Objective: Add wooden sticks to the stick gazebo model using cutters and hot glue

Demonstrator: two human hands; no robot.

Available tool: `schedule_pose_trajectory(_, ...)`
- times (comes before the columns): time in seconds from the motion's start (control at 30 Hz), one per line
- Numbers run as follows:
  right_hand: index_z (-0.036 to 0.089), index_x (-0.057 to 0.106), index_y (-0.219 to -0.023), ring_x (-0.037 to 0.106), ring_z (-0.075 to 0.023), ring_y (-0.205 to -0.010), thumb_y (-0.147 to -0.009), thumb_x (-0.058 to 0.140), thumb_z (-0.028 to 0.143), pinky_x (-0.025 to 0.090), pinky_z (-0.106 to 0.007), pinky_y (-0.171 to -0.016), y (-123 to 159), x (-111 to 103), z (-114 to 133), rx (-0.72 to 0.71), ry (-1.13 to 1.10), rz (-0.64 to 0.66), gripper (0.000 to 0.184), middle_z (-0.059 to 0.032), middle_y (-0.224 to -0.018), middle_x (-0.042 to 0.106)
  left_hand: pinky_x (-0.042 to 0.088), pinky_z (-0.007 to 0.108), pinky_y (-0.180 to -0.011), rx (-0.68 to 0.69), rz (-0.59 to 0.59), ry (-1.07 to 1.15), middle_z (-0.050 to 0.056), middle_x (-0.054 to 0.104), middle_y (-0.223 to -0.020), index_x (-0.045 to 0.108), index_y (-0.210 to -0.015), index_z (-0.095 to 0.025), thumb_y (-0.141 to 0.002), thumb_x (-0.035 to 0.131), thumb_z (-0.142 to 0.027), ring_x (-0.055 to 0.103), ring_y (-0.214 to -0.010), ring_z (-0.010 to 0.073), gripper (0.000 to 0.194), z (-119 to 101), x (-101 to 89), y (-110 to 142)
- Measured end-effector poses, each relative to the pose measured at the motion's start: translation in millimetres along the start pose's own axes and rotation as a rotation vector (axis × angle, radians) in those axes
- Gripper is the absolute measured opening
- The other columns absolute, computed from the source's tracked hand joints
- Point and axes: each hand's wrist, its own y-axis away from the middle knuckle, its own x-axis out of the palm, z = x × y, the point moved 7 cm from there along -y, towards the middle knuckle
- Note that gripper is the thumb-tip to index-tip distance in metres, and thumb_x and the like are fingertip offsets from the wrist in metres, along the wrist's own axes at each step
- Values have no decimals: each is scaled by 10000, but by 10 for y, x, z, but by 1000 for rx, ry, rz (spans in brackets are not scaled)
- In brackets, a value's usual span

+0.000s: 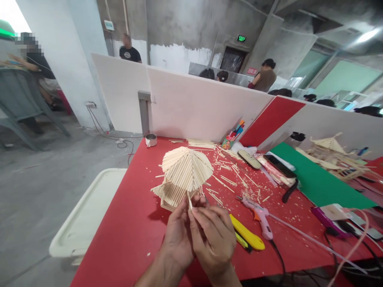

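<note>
A small pavilion model (188, 169) made of pale wooden sticks is in front of me, its ribbed pointed roof tilted toward me and a lower roof section (172, 193) beneath. My left hand (178, 235) is closed at the model's near side, thumb on the left and fingertips beyond; its exact hold is partly hidden. Between the thumb and fingers of my right hand (214, 233) is a short wooden stick (190, 200), its upper end at the roof's near edge. Right of my hands lie a yellow utility knife (247, 233) and a pink glue gun (261, 217).
Loose sticks (227, 181) and shavings litter the red tabletop (119, 231). A metal cup (151, 139), pen holder (229, 140), phone (279, 165) and green board (317, 175) lie farther back. Cables trail at right. A white partition (191, 103) stands behind; several people are beyond it.
</note>
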Motion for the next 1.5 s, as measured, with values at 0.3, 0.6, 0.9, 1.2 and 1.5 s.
schedule_pose_trajectory(0.3, 204, 659, -931, 650, -153, -772, -780, 604, 73, 519, -336, -750, 8, -6, 8, -12, 16, 27, 208, -17, -815, 712, 521, 172, -614, -96, 49, 149, 18, 640, -696, 640, -714, -125, -691, 713, -220, 619, -615, 93, 122, 76, -15, -50)
schedule_pose_trajectory(0.6, 190, 651, -937, 653, -140, -783, -769, 618, 44, 505, -333, -770, 9, 0, 18, -29, -8, 27, 224, -15, -834, 718, 526, 175, -635, -111, 51, 225, 15, 637, -659, 630, -702, -119, -694, 699, -188, 625, -609, 91, 98, 89, -24, -74)
schedule_pose_trajectory(0.9, 195, 657, -931, 657, -142, -786, -776, 612, 48, 502, -332, -762, 38, 20, -7, -37, -4, 45, 218, -18, -837, 720, 523, 183, -613, -123, 71, 268, 21, 634, -637, 627, -700, -112, -710, 674, -167, 614, -579, 94, 73, 107, -57, -109)
schedule_pose_trajectory(1.2, 168, 642, -961, 650, -144, -777, -782, 639, 90, 497, -321, -723, 36, 20, 14, -81, 43, 67, 195, -43, -843, 716, 494, 193, -536, -112, -45, 279, 24, 630, -562, 603, -649, -115, -814, 581, -203, 594, -498, 97, 189, 118, -23, -48)
schedule_pose_trajectory(1.5, 166, 656, -935, 616, -152, -780, -798, 643, 104, 482, -341, -737, 71, 14, 23, -99, 100, 102, 151, -43, -821, 700, 475, 218, -557, -119, 11, 289, 35, 626, -561, 609, -626, -116, -814, 554, -239, 588, -510, 114, 232, 130, -42, -52)
